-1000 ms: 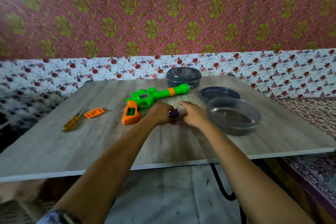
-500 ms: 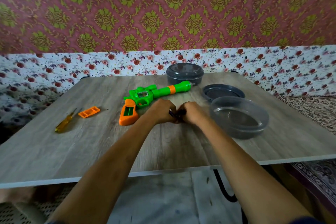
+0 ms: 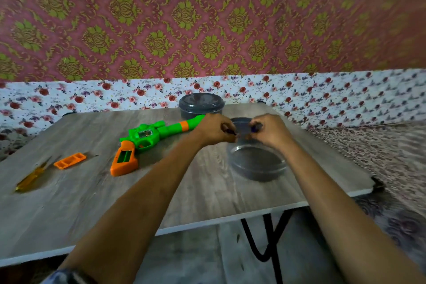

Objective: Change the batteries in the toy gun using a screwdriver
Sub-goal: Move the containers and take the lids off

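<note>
The green and orange toy gun (image 3: 147, 138) lies on the wooden table (image 3: 92, 191), its orange grip compartment open. The orange battery cover (image 3: 69, 160) and a yellow-handled screwdriver (image 3: 32, 177) lie to its left. My left hand (image 3: 213, 130) is closed on a dark battery (image 3: 230, 132). My right hand (image 3: 268, 131) pinches another dark battery (image 3: 256, 127). Both hands hover just above the far rim of an open grey container (image 3: 258, 166), right of the gun's barrel.
A closed grey container (image 3: 200, 105) stands at the back of the table. A grey lid (image 3: 242, 125) lies behind the open container, partly hidden by my hands. The table's right edge is close to the container; patterned fabric lies beyond.
Both hands lifted from the table near the gun's grip and moved right and away, over the open container, each carrying a battery. The view shifted too.
</note>
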